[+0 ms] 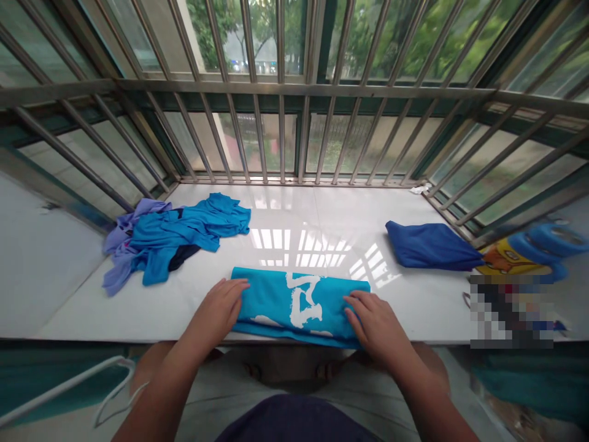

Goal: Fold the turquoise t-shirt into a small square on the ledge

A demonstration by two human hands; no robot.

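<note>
A turquoise shirt with a white print (299,304) lies folded into a long strip at the front edge of the white sill (313,227). My left hand (219,310) rests palm down on its left end, fingers together. My right hand (375,319) presses flat on the right end. Neither hand grips the cloth.
A loose heap of blue and lilac clothes (170,239) lies at the back left. A folded dark blue garment (430,245) sits at the right. Metal window bars (280,92) close off the back and sides. A yellow and blue cartoon item (529,248) lies at the far right.
</note>
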